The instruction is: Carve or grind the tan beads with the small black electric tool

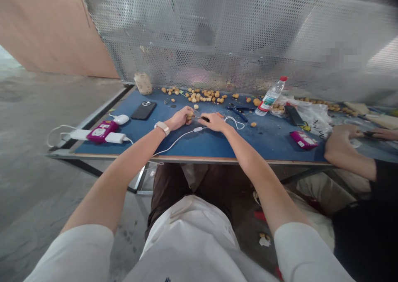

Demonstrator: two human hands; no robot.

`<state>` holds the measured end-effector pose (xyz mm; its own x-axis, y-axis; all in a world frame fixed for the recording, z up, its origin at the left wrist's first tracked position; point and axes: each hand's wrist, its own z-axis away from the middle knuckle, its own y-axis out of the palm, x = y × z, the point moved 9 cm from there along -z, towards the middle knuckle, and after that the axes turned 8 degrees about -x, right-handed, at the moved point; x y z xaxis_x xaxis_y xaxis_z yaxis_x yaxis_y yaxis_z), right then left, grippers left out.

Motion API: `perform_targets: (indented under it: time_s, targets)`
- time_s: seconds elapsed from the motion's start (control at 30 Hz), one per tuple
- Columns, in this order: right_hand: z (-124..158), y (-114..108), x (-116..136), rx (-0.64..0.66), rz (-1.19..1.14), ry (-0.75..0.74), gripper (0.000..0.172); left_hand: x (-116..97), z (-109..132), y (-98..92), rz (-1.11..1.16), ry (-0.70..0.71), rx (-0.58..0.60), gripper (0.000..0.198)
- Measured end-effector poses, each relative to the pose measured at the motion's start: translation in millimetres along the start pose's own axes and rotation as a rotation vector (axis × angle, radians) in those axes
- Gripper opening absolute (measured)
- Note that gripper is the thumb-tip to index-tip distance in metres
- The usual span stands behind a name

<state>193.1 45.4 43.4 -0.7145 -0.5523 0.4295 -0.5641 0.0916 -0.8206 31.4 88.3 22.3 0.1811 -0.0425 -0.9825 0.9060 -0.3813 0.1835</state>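
Note:
My left hand (182, 118), with a white band on its wrist, is closed around a small tan nut-like ball (190, 115) just above the blue table top (174, 141). My right hand (214, 121) is closed on a thin dark tool (203, 118) whose tip meets the ball. A white cable (177, 139) runs under both hands across the table. Many more tan balls (202, 95) lie scattered at the back of the table.
On the left lie a black phone (143, 110), a white mouse (121, 119), a pink box (102, 131) and a white power bank (115, 137). Blue pliers (238, 110), a water bottle (270, 97), a second pink box (303, 139) sit right. Another person's arm (345, 149) rests at the right. A perforated metal screen (217, 37) backs the table.

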Motion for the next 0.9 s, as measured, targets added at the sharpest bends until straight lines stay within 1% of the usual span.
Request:
perform_targets:
  time_s: [0.07,0.13,0.3,0.37,0.53,0.73,0.9]
  targets:
    - [0.7,0.3,1.5,0.006,0.005,-0.002,0.047,1.7,0.6,-0.2,0.031,-0.033,0.011,0.022]
    - [1.2,0.8,1.9,0.009,0.018,0.002,0.047,4.0,0.6,-0.4,0.041,-0.058,0.017,0.022]
    - [0.6,2.6,1.1,0.002,0.024,0.005,0.048,8.0,-1.4,2.5,0.026,-0.063,0.035,0.026]
    - [-0.4,3.5,-1.0,-0.001,0.038,0.017,0.05,9.4,-2.4,4.5,0.023,-0.056,0.044,0.024]
    - [-2.5,6.2,-4.7,0.007,0.064,0.021,0.052,10.8,-3.4,7.5,0.039,-0.041,0.048,0.01]
    - [-2.8,7.2,-4.7,0.001,0.045,0.001,0.052,9.8,-0.9,10.0,0.007,-0.046,0.083,0.005]
    - [-3.1,7.5,-4.9,-0.006,0.035,-0.008,0.054,11.4,-1.5,10.3,0.015,-0.052,0.085,0.007]
